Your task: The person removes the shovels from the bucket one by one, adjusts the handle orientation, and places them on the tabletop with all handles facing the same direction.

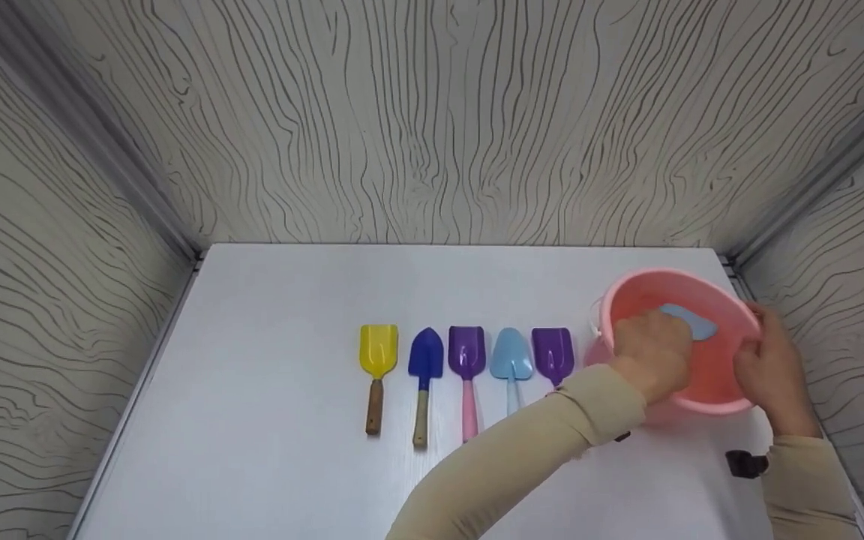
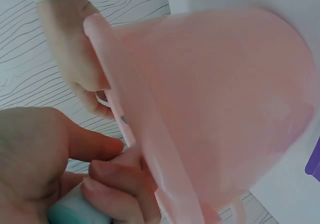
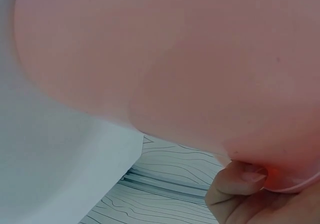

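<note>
A pink bucket (image 1: 724,367) stands tilted at the right of the white table, its mouth turned up toward the head view. My left hand (image 1: 653,356) is at the bucket's mouth, gripping a shovel handle (image 2: 82,206) with a white and teal end in the left wrist view. A light blue shovel blade (image 1: 691,321) shows inside the bucket beyond that hand. My right hand (image 1: 773,367) holds the bucket's right rim; the right wrist view shows its fingers (image 3: 240,179) curled at the edge.
Left of the bucket lie several shovels in a row: yellow (image 1: 379,351), dark blue (image 1: 425,356), purple with pink handle (image 1: 467,352), light blue (image 1: 511,356) and purple (image 1: 553,352). My left sleeve (image 1: 522,465) covers some handles. Wood-patterned walls (image 1: 432,120) surround the table.
</note>
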A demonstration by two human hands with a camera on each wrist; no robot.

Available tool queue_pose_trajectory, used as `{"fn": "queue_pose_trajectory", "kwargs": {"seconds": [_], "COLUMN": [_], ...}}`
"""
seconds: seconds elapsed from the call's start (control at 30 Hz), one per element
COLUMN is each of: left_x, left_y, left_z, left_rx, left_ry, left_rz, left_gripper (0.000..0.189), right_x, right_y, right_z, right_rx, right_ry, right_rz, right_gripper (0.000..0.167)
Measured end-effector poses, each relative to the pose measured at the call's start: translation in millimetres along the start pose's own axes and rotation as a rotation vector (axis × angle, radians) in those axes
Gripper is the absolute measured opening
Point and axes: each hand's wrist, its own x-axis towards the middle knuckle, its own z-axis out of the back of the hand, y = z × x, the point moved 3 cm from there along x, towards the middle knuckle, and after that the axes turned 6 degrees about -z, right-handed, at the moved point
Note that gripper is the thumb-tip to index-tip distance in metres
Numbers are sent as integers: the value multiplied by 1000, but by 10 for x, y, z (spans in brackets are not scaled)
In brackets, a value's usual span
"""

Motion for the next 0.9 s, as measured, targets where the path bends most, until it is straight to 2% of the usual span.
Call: {"fn": "queue_pose_trajectory", "kwargs": {"seconds": [0.17,0.27,0.4,0.53,0.77,0.9], "left_x": [-137,-237,-357,-434,-572,-644], "left_y": [162,283,421,512,708,873], "left_z": [85,137,146,107,109,176], "left_rx": [-44,-59,-111,-164,-268,-313], "left_ry": [-58,-90,-91,-100,-231,-324], "left_rz": [-44,-63,-81,-93,-88,-84], "left_gripper": [13,23,37,34,13,12], "right_x": [-3,12,21,3,-26,-24], "right_y": [21,46,60,43,-2,-1], "right_z": [-15,-21,-24,-20,-23,-18], "right_rx": [8,7,8,12,21,13], "right_ry": [8,0,6,14,24,23], "right_rz": [13,39,36,16,3,5], "right_gripper": [55,54,55,56,58,58]}}
